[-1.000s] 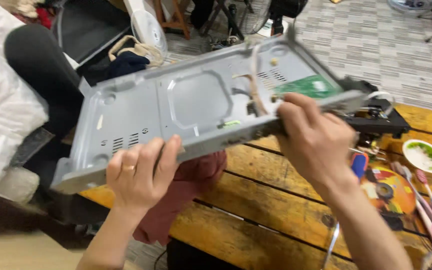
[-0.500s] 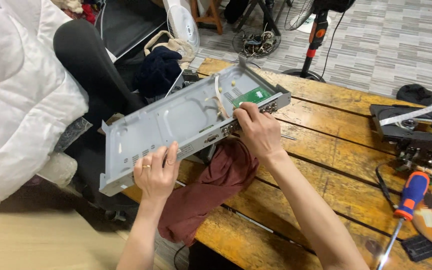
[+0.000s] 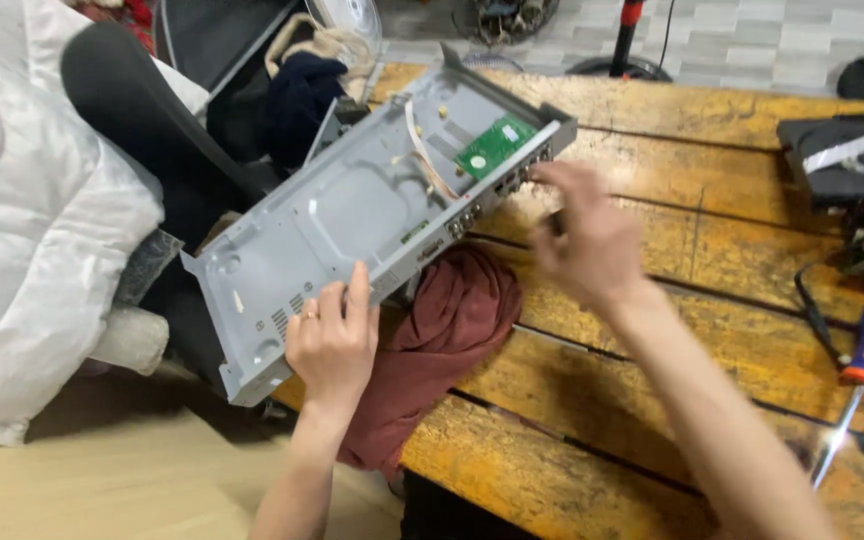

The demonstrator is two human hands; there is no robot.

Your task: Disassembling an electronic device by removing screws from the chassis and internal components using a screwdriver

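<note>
- Now the right hand point(image 3: 584, 232) is coming off the grey metal chassis point(image 3: 352, 215), fingers loose and blurred, gripping nothing.
- The left hand point(image 3: 332, 340) is clamping the chassis's near edge alone.
- The chassis is leaning over the wooden surface point(image 3: 712, 230) edge, above a maroon cloth point(image 3: 452, 320).
- Half a second ago both hands were gripping it.

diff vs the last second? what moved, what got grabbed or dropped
The right hand has let go of the grey metal chassis and pulled back over the wooden table, blurred in motion. The chassis has come down from in front of the camera to the table's left edge. The left hand keeps its grip on the chassis's near edge; the green circuit board stays inside.
</note>
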